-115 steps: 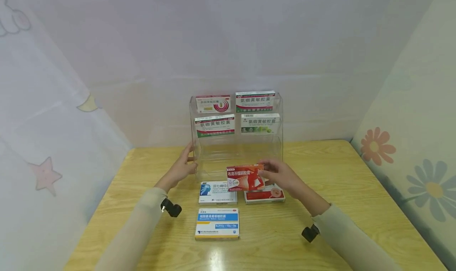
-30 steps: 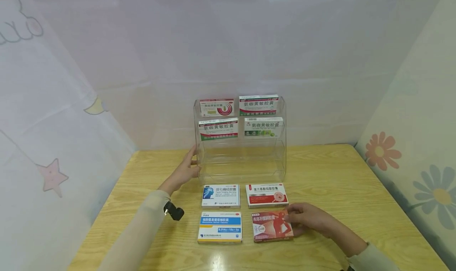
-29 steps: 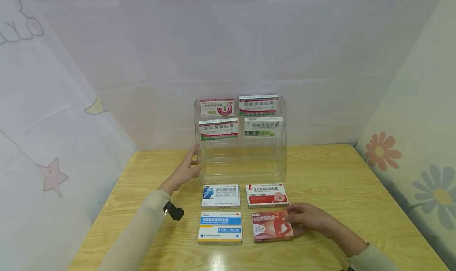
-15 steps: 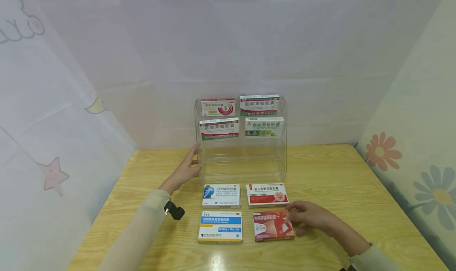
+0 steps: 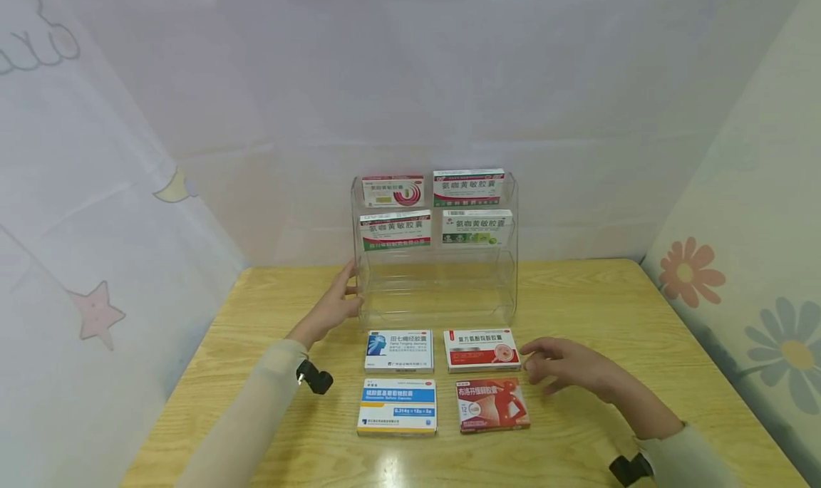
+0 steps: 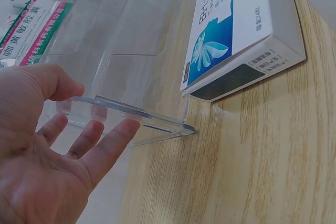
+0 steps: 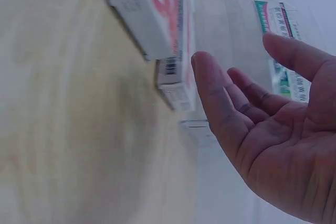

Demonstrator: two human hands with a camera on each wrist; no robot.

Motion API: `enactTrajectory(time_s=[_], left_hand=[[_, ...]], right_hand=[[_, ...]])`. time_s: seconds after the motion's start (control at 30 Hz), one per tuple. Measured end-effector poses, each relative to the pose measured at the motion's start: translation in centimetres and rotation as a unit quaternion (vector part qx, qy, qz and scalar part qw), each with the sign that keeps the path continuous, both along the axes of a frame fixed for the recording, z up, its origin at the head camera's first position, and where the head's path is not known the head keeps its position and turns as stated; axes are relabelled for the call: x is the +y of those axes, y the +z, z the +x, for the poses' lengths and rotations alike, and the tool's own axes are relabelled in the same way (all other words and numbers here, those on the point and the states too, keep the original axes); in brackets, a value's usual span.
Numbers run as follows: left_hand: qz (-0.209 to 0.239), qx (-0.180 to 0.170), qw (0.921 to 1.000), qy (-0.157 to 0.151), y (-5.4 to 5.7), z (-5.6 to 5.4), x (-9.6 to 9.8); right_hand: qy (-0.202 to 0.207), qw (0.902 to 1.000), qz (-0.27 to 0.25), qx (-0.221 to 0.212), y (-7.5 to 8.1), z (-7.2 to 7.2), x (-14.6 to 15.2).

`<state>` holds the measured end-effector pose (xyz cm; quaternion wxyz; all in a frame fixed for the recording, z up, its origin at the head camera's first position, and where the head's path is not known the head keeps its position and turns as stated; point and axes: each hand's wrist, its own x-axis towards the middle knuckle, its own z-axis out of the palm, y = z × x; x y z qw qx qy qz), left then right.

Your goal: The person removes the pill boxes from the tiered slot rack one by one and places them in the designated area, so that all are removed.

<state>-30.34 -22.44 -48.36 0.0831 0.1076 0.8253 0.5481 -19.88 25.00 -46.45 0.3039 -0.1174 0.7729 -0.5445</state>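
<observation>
Light (image 5: 390, 466) glints off the wood-grain table (image 5: 577, 303), creased pale backdrop (image 5: 442, 82) rising behind, orange flower (image 5: 685, 272) blooming on the right wall (image 5: 737, 203)!

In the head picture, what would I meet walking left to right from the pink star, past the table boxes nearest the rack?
Pink star → yellow moon → left hand → white-and-blue box → red-and-white box → right hand → red flower → blue flower
</observation>
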Motion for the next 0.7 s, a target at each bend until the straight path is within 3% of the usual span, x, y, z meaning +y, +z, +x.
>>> enactTrajectory(time_s=[0.2,0.43,0.7], left_hand=[[0.003,0.0,1.0,0.005,0.0,0.0,0.1],[0.006,-0.007,1.0,0.002,0.0,0.0,0.1],[0.001,-0.014,0.9999,-0.005,-0.2,-0.2,-0.1]], right_hand=[[0.042,0.9959,0.028,0.075,3.0,-1.5,-1.0],[0.042,0.9833,0.059,0.167,5.6,-3.8,-3.4],[0.021,0.9531,0.094,0.287,7.3,-6.5,-6.4]])
